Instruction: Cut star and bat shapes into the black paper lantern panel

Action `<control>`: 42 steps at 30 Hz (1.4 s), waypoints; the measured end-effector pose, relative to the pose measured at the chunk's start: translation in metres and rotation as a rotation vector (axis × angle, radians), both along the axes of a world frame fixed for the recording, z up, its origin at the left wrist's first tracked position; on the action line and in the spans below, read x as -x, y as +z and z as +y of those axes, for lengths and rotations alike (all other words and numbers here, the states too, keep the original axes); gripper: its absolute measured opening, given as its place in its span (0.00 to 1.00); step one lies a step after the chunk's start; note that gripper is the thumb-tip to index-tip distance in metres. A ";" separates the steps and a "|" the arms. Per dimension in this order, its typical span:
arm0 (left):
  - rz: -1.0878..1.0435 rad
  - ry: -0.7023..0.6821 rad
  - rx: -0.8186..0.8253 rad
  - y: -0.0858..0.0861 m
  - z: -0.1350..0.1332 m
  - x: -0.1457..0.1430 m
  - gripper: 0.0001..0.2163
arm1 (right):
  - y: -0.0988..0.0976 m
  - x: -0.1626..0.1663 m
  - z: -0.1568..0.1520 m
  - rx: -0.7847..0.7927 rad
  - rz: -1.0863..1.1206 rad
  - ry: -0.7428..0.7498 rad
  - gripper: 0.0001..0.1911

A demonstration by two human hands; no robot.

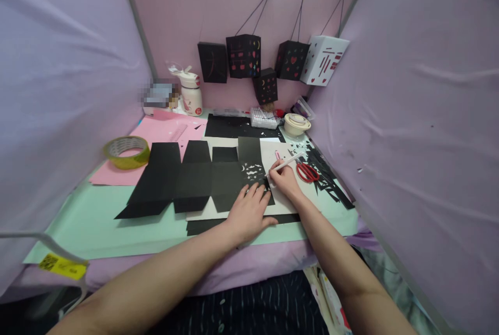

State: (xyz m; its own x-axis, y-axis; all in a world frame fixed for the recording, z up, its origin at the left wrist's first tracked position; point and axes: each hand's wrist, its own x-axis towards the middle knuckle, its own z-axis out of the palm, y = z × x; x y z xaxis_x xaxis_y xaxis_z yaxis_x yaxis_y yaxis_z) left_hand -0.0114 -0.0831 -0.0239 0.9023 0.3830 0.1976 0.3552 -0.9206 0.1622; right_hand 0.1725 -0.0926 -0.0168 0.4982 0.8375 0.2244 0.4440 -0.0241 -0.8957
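Observation:
A black card net (193,179) with fold lines and flaps lies across the table, its right panel pierced by small moon, cloud and star shapes. My left hand (249,213) rests flat on the lower edge of that panel, fingers spread, holding nothing. In my right hand (284,178) a slim white pen-shaped tool (288,161) is pinched, its tip at the panel's right edge beside the cut-outs. Whether it is a pen or a knife I cannot tell. Under the net lies a pale board (286,208). Just beyond my right hand is a small pink item (277,155), partly hidden.
Red-handled scissors (307,172) and black paper scraps (329,176) lie to the right. A yellow tape roll (127,152) sits on pink paper (161,127) at left. A bottle (191,93) and round container (297,124) stand behind. Several paper lanterns (244,56) hang at the back.

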 end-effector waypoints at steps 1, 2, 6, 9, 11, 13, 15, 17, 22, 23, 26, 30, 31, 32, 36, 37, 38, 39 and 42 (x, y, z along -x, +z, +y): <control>0.002 0.001 0.000 0.000 0.000 0.000 0.35 | 0.000 -0.001 0.001 0.008 -0.031 0.013 0.03; 0.003 0.002 0.000 0.000 0.000 0.000 0.35 | 0.001 -0.003 0.003 0.017 -0.053 0.028 0.03; 0.000 0.000 0.002 0.001 0.000 0.001 0.35 | -0.002 -0.004 0.005 0.000 -0.054 0.019 0.07; 0.005 0.000 0.007 0.000 0.000 0.001 0.34 | -0.007 -0.002 0.003 -0.034 -0.081 -0.020 0.09; 0.004 0.001 0.005 0.000 -0.001 0.001 0.34 | -0.008 0.000 0.002 -0.040 -0.134 -0.025 0.08; -0.002 0.003 -0.001 0.000 -0.001 0.001 0.34 | -0.008 0.001 0.001 -0.037 -0.169 -0.024 0.08; -0.005 0.004 -0.005 0.000 -0.001 0.001 0.33 | -0.007 0.001 0.001 -0.036 -0.171 -0.023 0.08; -0.001 0.005 -0.006 0.001 -0.001 0.001 0.33 | -0.007 0.001 0.001 -0.037 -0.162 -0.025 0.09; 0.007 0.003 -0.001 0.002 -0.001 0.001 0.33 | -0.009 0.000 0.003 -0.030 -0.145 -0.041 0.09; 0.006 0.003 0.000 0.002 -0.001 0.001 0.33 | -0.009 0.000 0.003 -0.027 -0.148 -0.045 0.09; 0.002 0.002 0.002 0.002 -0.001 0.001 0.33 | -0.009 0.000 0.003 -0.028 -0.174 -0.053 0.09; -0.003 0.003 0.002 0.002 -0.001 0.001 0.33 | -0.007 0.001 0.002 -0.037 -0.205 -0.065 0.10; -0.003 0.004 0.001 0.002 -0.001 0.001 0.33 | -0.007 0.001 0.002 -0.038 -0.200 -0.067 0.10; -0.004 0.006 -0.001 0.003 -0.001 0.001 0.33 | -0.007 0.000 0.002 -0.040 -0.186 -0.067 0.09; -0.036 -0.050 -0.033 0.006 -0.002 0.000 0.29 | -0.008 0.000 0.002 -0.058 -0.114 -0.054 0.08; -0.044 -0.088 -0.039 0.006 -0.003 0.000 0.27 | -0.008 0.000 0.002 -0.062 -0.109 -0.054 0.08; -0.048 -0.127 -0.039 0.006 -0.003 0.000 0.25 | -0.008 -0.001 0.002 -0.064 -0.109 -0.055 0.08; -0.047 -0.156 -0.034 0.006 -0.004 -0.001 0.24 | -0.008 -0.001 0.003 -0.065 -0.110 -0.055 0.08; -0.015 -0.168 -0.008 0.006 -0.007 -0.001 0.24 | -0.007 -0.001 0.003 -0.055 -0.105 -0.047 0.08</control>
State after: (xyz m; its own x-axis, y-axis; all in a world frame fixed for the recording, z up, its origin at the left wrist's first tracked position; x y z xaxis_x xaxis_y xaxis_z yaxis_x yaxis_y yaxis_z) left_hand -0.0099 -0.0902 -0.0176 0.9506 0.2250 0.2140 0.1935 -0.9682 0.1586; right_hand 0.1730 -0.0899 -0.0238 0.5078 0.7989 0.3223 0.5351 0.0007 -0.8448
